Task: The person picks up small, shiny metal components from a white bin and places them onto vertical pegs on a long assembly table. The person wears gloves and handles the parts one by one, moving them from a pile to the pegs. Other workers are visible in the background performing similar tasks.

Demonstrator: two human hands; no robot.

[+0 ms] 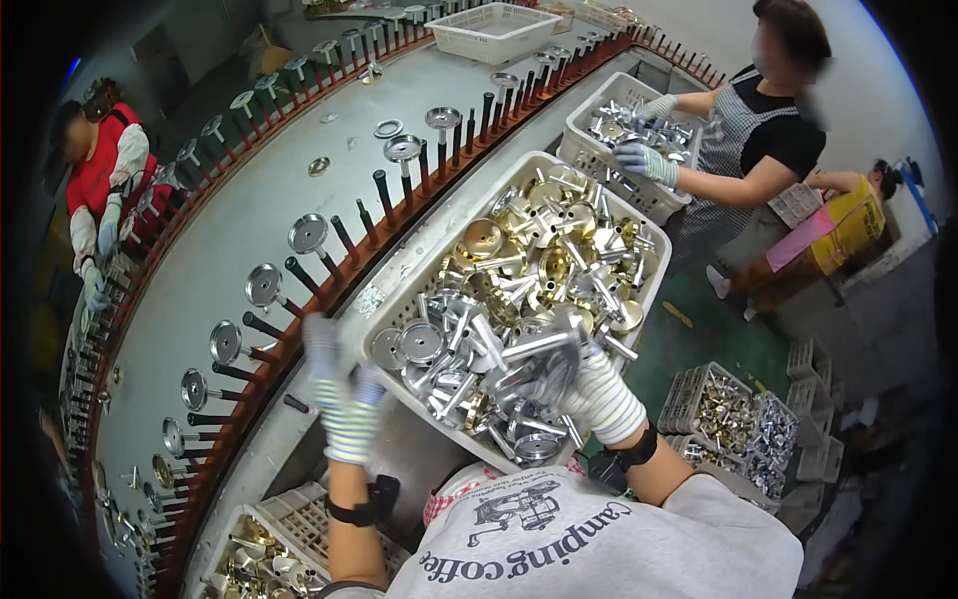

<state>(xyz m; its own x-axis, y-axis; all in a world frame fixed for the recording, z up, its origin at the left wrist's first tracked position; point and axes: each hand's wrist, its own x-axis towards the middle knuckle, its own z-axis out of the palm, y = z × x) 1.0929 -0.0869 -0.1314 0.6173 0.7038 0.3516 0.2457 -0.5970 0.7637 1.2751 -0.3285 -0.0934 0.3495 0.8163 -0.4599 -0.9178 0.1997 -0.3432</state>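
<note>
Gloved in white with stripes, the right hand (589, 384) has its grip pinched around a shiny silver part (544, 354). That part has a long stem and a round cup end. It is blurry, and its stem lies almost flat, pointing left across the big white basket (399, 275) full of silver and gold parts. It sits just above that pile. One left hand (339, 389) hangs blurry by the basket's left edge; I cannot tell if its grip is spread or closed. Two other people work at the round table (249, 200).
</note>
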